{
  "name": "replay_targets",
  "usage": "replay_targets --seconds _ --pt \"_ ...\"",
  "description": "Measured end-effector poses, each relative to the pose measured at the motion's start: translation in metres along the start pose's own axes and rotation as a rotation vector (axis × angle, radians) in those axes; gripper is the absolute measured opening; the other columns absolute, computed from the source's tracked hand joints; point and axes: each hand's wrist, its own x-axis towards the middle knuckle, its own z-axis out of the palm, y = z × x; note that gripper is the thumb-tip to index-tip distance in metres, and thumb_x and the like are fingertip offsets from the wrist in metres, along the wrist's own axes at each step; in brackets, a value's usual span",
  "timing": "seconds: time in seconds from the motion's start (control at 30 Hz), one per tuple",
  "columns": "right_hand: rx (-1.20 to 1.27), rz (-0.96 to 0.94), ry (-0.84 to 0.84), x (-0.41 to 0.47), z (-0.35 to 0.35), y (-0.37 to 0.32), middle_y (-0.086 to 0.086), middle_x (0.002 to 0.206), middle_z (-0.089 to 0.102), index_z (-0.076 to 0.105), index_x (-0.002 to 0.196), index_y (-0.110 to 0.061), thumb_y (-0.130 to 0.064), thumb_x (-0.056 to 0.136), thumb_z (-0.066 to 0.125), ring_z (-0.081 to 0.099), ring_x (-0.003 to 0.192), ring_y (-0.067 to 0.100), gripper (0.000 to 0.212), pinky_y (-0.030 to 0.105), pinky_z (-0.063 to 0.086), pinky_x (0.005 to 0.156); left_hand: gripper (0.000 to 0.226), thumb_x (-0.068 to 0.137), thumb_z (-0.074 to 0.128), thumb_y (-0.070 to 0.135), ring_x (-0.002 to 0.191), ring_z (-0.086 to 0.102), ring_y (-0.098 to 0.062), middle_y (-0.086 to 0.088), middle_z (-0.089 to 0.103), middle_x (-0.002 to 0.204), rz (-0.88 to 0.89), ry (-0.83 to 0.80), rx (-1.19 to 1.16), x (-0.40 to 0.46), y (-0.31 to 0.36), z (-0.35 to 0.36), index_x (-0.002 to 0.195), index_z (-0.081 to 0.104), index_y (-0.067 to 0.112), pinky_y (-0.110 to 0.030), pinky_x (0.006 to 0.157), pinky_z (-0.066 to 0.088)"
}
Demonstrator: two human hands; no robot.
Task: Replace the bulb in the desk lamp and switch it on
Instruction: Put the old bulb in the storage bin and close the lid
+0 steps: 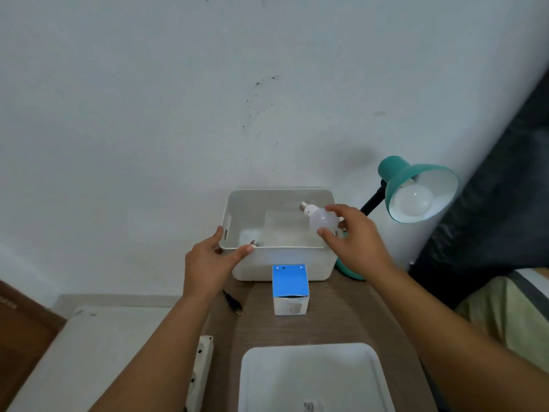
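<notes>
- Right hand (352, 236) over right end of white bin (279, 263), fingers curled round glass of loose bulb (322, 221); thumb below, fingertips above.
- Loose bulb held tilted above bin's interior, metal screw base aimed up-left toward wall.
- Left hand (208, 260) at bin's near-left corner: thumb laid along front rim, fingers straight and spread, reaching up along left wall beside handle slot. No curl round rim visible.
- 2nd metal screw base (255, 243) lying inside bin at near-left corner, just behind left thumb tip; rest of that item hidden by front wall.
- Teal desk lamp (416, 185) right of bin, shade tipped toward camera, 1 white bulb (414, 200) seated inside shade. Lit or unlit: cannot tell. Teal base partly visible behind right wrist.
- Blue-topped bulb box (290, 288) upright on brown table (341, 316), just in front of bin.
- Black plug (233, 301) lying loose at table's left edge, near the box.
- White power strip (202, 370) below table's left edge.
- White tray (312, 379) on the near part of the table.
</notes>
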Motion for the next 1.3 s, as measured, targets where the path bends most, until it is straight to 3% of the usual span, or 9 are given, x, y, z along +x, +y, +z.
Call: replay_targets --seconds 0.13,0.3,0.47,0.67,0.8,0.9,1.07,1.17,1.3 --pt "-0.201 -0.011 -0.13 0.027 0.012 -0.004 -0.002 0.125 0.061 0.054 0.13 -0.032 -0.041 0.085 0.068 0.057 0.109 0.021 0.048 0.041 0.049 0.089 0.093 0.066 0.086 0.052 0.101 0.063 -0.006 -0.004 0.071 0.12 -0.01 0.004 -0.023 -0.001 -0.001 0.001 0.145 0.049 0.02 -0.014 0.084 0.043" --pt "-0.469 0.017 -0.206 0.042 0.021 -0.01 -0.004 0.124 0.062 0.05 0.129 -0.039 -0.046 0.086 0.064 0.048 0.115 0.026 0.046 0.043 0.035 0.093 0.093 0.066 0.086 0.052 0.097 0.061 -0.003 -0.003 0.072 0.12 -0.02 -0.006 -0.029 0.0 -0.001 0.001 0.145 0.048 0.021 -0.012 0.081 0.043" --pt "-0.498 0.049 -0.241 0.043 0.023 -0.011 -0.002 0.117 0.063 0.05 0.125 -0.036 -0.044 0.082 0.067 0.045 0.113 0.025 0.047 0.04 0.033 0.088 0.092 0.067 0.085 0.052 0.097 0.059 -0.001 -0.001 0.073 0.117 -0.028 -0.01 -0.022 -0.002 0.0 0.001 0.146 0.047 0.022 -0.004 0.072 0.037" --pt "-0.431 0.049 -0.252 0.032 0.015 -0.017 0.005 0.117 0.06 0.049 0.131 -0.031 -0.043 0.086 0.065 0.047 0.116 0.028 0.049 0.043 0.042 0.091 0.089 0.077 0.074 0.058 0.116 0.061 -0.017 -0.004 0.067 0.127 0.01 -0.069 0.117 -0.006 0.005 -0.005 0.15 0.039 0.022 -0.024 0.09 0.045" --pt "-0.372 -0.061 -0.117 0.003 0.004 -0.014 -0.001 0.13 0.058 0.052 0.13 -0.028 -0.04 0.086 0.064 0.05 0.116 0.025 0.047 0.044 0.045 0.092 0.075 0.093 0.051 0.06 0.14 0.042 -0.022 -0.004 0.043 0.153 0.076 -0.144 0.186 -0.015 0.01 -0.015 0.155 0.03 0.023 -0.037 0.113 0.038" --pt "-0.308 -0.084 -0.022 -0.032 -0.007 -0.004 -0.003 0.132 0.057 0.055 0.128 -0.027 -0.039 0.085 0.067 0.05 0.117 0.023 0.046 0.042 0.045 0.097 0.071 0.096 0.042 0.06 0.145 0.033 -0.02 0.001 0.033 0.159 0.167 -0.145 0.191 -0.033 0.009 -0.024 0.156 0.026 0.025 -0.042 0.117 0.033" --pt "-0.234 -0.015 -0.053 -0.101 -0.019 0.023 0.0 0.129 0.058 0.059 0.127 -0.023 -0.03 0.082 0.073 0.052 0.12 0.023 0.048 0.04 0.043 0.101 0.055 0.1 0.049 0.044 0.127 0.047 -0.006 0.013 0.049 0.141 0.285 -0.133 0.195 -0.089 0.0 -0.033 0.151 0.037 0.026 -0.013 0.104 0.036" --pt "-0.264 0.041 -0.128 -0.14 -0.024 0.047 0.002 0.133 0.056 0.055 0.132 -0.024 -0.034 0.082 0.071 0.05 0.123 0.021 0.054 0.039 0.042 0.102 0.05 0.095 0.056 0.043 0.106 0.06 -0.011 0.007 0.065 0.118 0.299 -0.162 0.184 -0.128 -0.02 -0.028 0.141 0.053 0.024 -0.027 0.091 0.049" --pt "-0.235 0.142 -0.216 -0.19 -0.023 0.064 -0.003 0.143 0.049 0.047 0.138 -0.03 -0.042 0.087 0.067 0.045 0.13 0.02 0.057 0.037 0.04 0.102 0.049 0.096 0.058 0.04 0.117 0.054 -0.01 0.008 0.057 0.131 0.176 -0.274 0.196 -0.181 -0.053 -0.016 0.143 0.05 0.026 -0.032 0.101 0.046"
